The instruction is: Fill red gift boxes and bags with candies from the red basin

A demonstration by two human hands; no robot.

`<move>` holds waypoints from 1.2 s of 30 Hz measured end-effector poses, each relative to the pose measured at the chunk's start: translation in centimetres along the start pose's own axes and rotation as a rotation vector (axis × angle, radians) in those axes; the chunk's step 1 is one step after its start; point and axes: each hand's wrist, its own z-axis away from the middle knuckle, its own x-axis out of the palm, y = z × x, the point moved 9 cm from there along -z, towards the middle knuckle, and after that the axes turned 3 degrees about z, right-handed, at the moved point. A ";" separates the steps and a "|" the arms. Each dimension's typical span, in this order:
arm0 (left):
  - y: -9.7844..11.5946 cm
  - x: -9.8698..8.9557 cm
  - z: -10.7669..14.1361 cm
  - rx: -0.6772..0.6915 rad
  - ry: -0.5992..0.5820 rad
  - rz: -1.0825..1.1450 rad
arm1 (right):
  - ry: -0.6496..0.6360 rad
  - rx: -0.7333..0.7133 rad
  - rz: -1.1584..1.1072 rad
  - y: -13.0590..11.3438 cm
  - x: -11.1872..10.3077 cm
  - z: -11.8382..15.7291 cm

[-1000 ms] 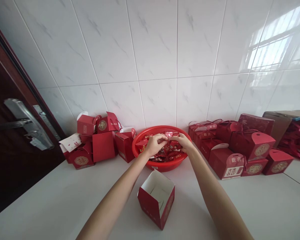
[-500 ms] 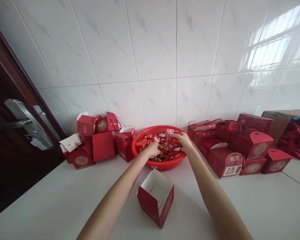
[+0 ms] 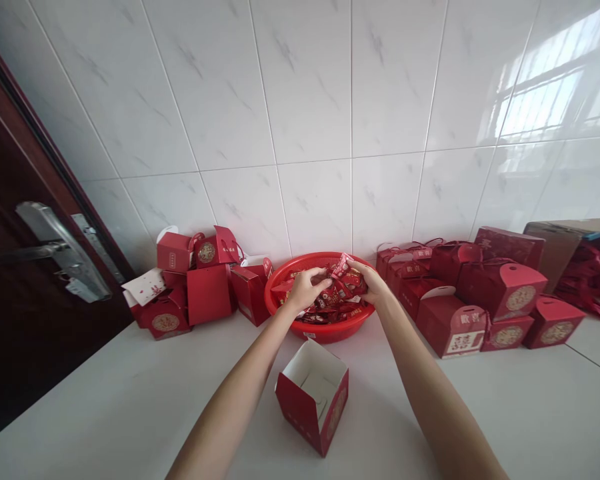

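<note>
A round red plastic basket near the wall holds many red-wrapped candies. Over its right part, my right hand grips a small red and pink packet between thumb and fingers. My left hand is over the basket's middle, its thumb and fingers bent toward each other; whether something small is between them cannot be made out. In front of the basket stands an open red box with a white inside, and nothing but its folded bottom flaps shows within.
Red gift boxes are piled at the left, beside a dark door with a metal handle. More closed red boxes are stacked at the right, before a cardboard box with red ribbons. A tiled wall rises behind.
My left hand has lifted off the candies and moved slightly up. The packet in my right hand is raised and tilted, nearer my left hand.
</note>
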 end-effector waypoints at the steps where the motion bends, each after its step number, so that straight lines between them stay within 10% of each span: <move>1: 0.0 -0.1 0.0 0.001 0.011 0.030 | 0.008 -0.006 -0.009 -0.1 -0.1 0.0; 14: 4.9 -5.0 7.3 0.004 0.150 0.219 | 0.009 -0.022 0.056 -1.7 1.5 4.7; 21: 8.8 -5.0 11.8 -0.002 -0.065 0.024 | -0.130 -0.202 0.229 -4.2 5.8 9.8; 27: 9.0 -3.1 14.2 -0.090 -0.247 -0.094 | -0.321 -0.414 0.547 -5.0 9.7 13.6; 36: 6.2 -4.8 17.4 -0.115 -0.002 -0.151 | -0.458 -0.498 0.828 -4.7 11.7 15.8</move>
